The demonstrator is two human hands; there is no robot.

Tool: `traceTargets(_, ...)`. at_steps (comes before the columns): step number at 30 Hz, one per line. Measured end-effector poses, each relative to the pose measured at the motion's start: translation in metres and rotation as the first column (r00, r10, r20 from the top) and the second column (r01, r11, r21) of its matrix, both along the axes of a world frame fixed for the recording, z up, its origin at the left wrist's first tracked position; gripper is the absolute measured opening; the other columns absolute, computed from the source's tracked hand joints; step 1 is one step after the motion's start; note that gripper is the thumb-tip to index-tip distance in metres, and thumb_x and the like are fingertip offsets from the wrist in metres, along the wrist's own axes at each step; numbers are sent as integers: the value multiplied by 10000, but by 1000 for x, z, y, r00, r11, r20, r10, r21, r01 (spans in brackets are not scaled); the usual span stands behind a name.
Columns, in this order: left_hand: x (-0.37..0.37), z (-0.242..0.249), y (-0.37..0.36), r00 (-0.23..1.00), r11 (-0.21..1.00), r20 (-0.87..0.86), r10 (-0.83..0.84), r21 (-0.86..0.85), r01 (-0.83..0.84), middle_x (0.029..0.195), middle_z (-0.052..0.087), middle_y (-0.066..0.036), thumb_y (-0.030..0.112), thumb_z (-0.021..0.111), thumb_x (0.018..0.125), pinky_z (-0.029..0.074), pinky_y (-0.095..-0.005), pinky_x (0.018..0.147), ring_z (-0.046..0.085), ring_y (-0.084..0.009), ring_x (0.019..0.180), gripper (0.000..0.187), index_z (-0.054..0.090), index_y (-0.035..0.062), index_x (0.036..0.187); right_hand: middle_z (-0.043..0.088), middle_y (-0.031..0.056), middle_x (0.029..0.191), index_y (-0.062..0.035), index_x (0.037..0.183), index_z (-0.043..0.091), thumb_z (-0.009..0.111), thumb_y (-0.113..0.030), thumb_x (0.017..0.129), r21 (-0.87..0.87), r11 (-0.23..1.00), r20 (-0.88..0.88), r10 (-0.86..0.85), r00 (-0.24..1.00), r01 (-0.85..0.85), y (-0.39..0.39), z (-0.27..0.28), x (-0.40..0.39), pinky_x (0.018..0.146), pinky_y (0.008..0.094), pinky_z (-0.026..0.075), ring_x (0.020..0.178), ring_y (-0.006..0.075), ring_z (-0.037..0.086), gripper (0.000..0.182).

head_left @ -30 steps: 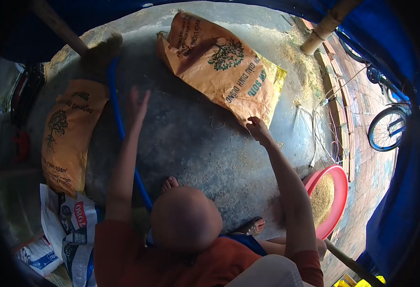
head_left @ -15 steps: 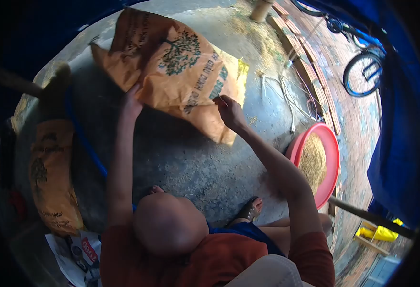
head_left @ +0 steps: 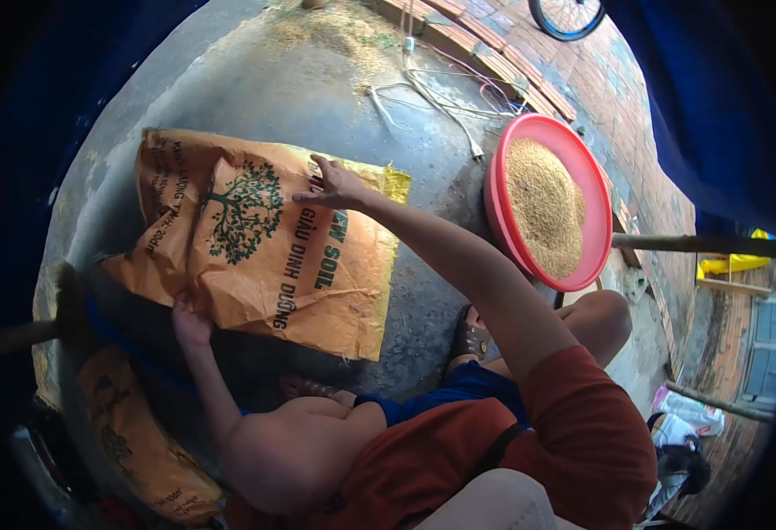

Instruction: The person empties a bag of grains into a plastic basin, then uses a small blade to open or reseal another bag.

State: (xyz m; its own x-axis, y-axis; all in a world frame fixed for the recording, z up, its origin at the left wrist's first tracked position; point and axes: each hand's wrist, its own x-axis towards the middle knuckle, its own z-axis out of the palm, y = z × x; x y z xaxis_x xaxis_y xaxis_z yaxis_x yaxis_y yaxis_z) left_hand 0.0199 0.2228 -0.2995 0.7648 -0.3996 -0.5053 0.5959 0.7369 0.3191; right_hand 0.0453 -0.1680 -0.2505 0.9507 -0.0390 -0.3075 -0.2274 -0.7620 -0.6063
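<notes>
An orange soil sack (head_left: pixel 260 247) with a printed green tree and lettering lies spread on the concrete floor in front of me. My left hand (head_left: pixel 192 320) is closed on its near left edge, the fingertips partly out of sight at the fold. Over the far right part of the sack is my right hand (head_left: pixel 339 187), open, with thumb and fingers apart near the lettering. Yellow shows along the sack's right end (head_left: pixel 397 187). The sack looks flat, with creases around the tree print.
A red basin (head_left: pixel 607 190) of grain (head_left: pixel 542 203) stands to the right. Cables (head_left: pixel 436 102) lie on the floor beyond, beside stacked bricks (head_left: pixel 485 62). A second orange sack (head_left: pixel 140 442) is at lower left. Grain is scattered at the far side (head_left: pixel 335 35).
The sack has come down flatter onto the floor and turned, its print now facing me more fully. My right hand has opened and moved to the sack's far side. The view has shifted.
</notes>
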Motion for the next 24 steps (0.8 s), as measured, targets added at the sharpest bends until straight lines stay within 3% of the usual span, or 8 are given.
traceTargets(2, 0, 35, -32, 970, 891, 42, 241, 386, -238, 1131, 501, -137, 186, 421, 854, 360, -363, 937, 481, -239, 1047, 329, 449, 14, 1132, 406, 274, 1155, -37, 1291, 246, 611, -634, 604, 137, 990, 81, -41, 996, 30, 3, 3, -2, 884, 384, 392, 1075, 365, 443, 980)
traceTargets(6, 2, 37, -45, 810, 901, 579, -88, 392, -183, 1194, 442, -133, 244, 418, 873, 337, -365, 958, 437, -236, 1096, 379, 397, 19, 1177, 370, 268, 1177, -23, 1298, 192, 663, -568, 601, 320, 942, 234, 25, 972, -102, 45, 65, -30, 872, 375, 405, 1027, 371, 479, 1003)
traceTargets(10, 19, 122, -120, 863, 985, 502, -55, 167, -34, 1273, 337, -142, 259, 393, 874, 280, -373, 992, 341, -234, 1172, 441, 308, 39, 1247, 338, 246, 1193, -62, 1315, 149, 683, -499, 613, 179, 929, 526, 189, 829, -325, 86, 138, -56, 711, 392, 465, 811, 360, 574, 985)
traceTargets(14, 20, 181, -161, 889, 973, 455, -48, -180, 145, 1352, 233, -151, 275, 369, 875, 224, -381, 1027, 245, -233, 1249, 513, 219, 60, 1316, 396, 233, 1154, -95, 1316, 164, 665, -372, 659, 85, 986, 411, 95, 907, -142, 84, 176, -62, 643, 403, 463, 768, 338, 584, 872)
traceTargets(16, 21, 191, -172, 945, 459, 303, -121, -827, 324, 1376, 157, -149, 292, 345, 891, 141, -415, 1049, 148, -271, 1277, 528, 165, 59, 1329, 508, 209, 1045, -135, 1303, 209, 599, -253, 708, -48, 984, 458, 173, 872, -171, 66, 177, -46, 609, 408, 463, 721, 320, 594, 721)
traceTargets(18, 15, 211, -185, 883, 981, 470, 22, -182, 73, 1370, 152, -169, 300, 355, 893, 151, -445, 1042, 134, -319, 1273, 535, 157, 63, 1330, 594, 149, 711, -151, 1111, 468, 507, -192, 781, -24, 993, 592, 107, 798, -115, 39, 178, -31, 569, 418, 460, 658, 312, 598, 335)
traceTargets(21, 16, 210, -197, 671, 915, 732, -118, -182, 359, 1349, 192, -190, 280, 384, 883, 200, -445, 1029, 184, -327, 1257, 543, 163, 58, 1327, 597, 120, 715, -153, 953, 518, 539, -236, 754, -215, 972, 743, 228, 629, -99, -14, 193, -9, 603, 408, 464, 680, 297, 596, 217)
traceTargets(24, 17, 209, -202, 610, 916, 738, -289, 29, 400, 1339, 215, -188, 291, 405, 874, 218, -445, 1022, 211, -327, 1246, 557, 174, 54, 1322, 606, 117, 794, -144, 923, 553, 511, -217, 738, -276, 942, 831, 134, 540, 191, -62, 255, 1, 643, 408, 467, 774, 303, 594, 204)
